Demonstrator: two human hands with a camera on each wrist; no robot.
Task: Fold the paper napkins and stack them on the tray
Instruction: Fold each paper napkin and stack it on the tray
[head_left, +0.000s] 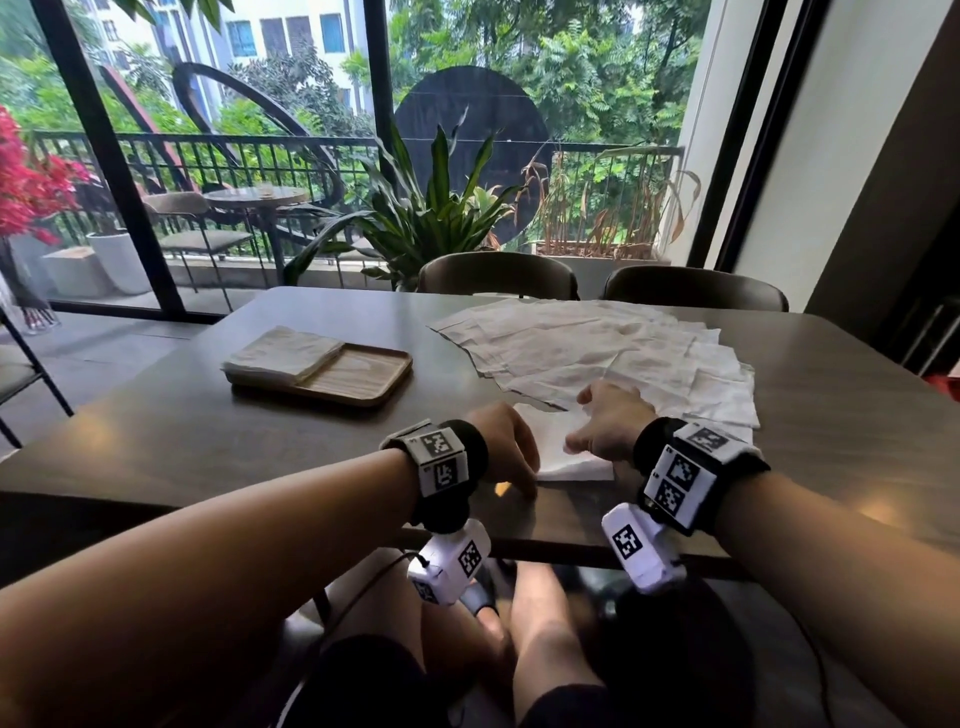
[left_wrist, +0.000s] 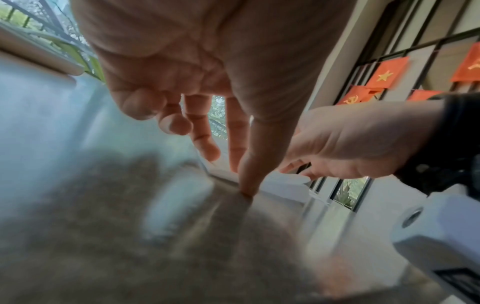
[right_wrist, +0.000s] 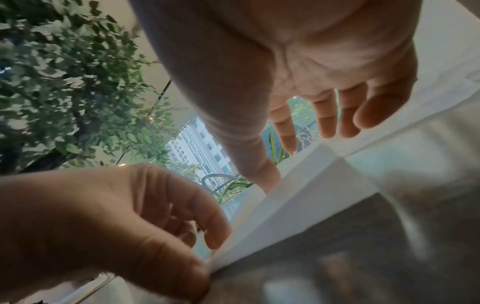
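A folded white napkin (head_left: 571, 462) lies flat near the table's front edge, between my two hands. My left hand (head_left: 511, 452) is at its left edge: the thumb tip touches the table beside the napkin (left_wrist: 285, 185), and the loosely bent fingers reach onto it. My right hand (head_left: 602, 431) is palm down over the napkin (right_wrist: 298, 195) with fingers spread and the thumb pressing its top. Neither hand grips it. At centre left, a wooden tray (head_left: 358, 374) carries a stack of folded napkins (head_left: 283, 353) on its left half. Unfolded napkins (head_left: 597, 343) are fanned out behind my right hand.
The dark table (head_left: 208, 441) has bare surface to the left and in front of the tray. Two chairs (head_left: 498, 273) (head_left: 696, 291) stand at the far side, with a potted plant (head_left: 431, 218) and a window behind them. My knees show under the front edge.
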